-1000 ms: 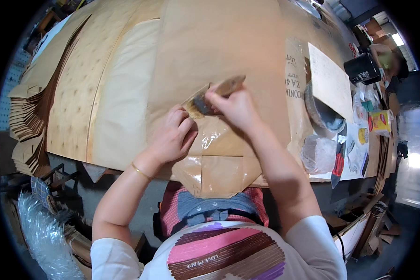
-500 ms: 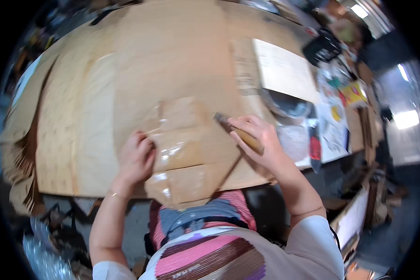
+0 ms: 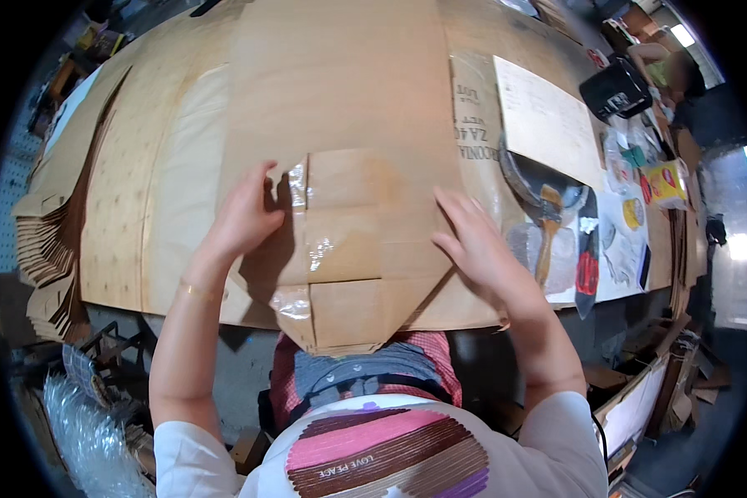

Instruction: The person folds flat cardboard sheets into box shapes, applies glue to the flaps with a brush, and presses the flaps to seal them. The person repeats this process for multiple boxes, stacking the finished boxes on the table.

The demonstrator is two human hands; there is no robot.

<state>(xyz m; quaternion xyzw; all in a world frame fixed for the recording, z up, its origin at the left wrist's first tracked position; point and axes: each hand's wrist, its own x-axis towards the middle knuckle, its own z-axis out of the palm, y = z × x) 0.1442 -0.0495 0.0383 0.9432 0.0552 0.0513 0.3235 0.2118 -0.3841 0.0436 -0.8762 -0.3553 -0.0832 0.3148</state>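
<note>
A long brown paper piece (image 3: 344,249) lies in front of me, its near end folded into a tapered shape. Shiny patches run down the left side of the fold, wet glue or clear film, I cannot tell which. Left of the fold is my left hand (image 3: 253,212), open, thumb and fingers apart, a dark shadow below it. My right hand (image 3: 477,241) is open over the paper's right side, fingers stretched out, holding nothing. A flat brush (image 3: 547,232) with a wooden handle rests at the right, its bristles over a round grey basin (image 3: 519,178).
A white board (image 3: 548,120) partly covers the basin. Beside the brush lies a red-handled knife-like tool (image 3: 587,270). A black box (image 3: 616,89) and a yellow packet (image 3: 666,184) stand farther right. Stacked brown paper (image 3: 46,249) hangs over the left edge. Another person (image 3: 668,70) is at the far right.
The brush has left my right hand and now lies at the right by the basin. My left hand has opened and moved farther up the table. The whole view has shifted slightly.
</note>
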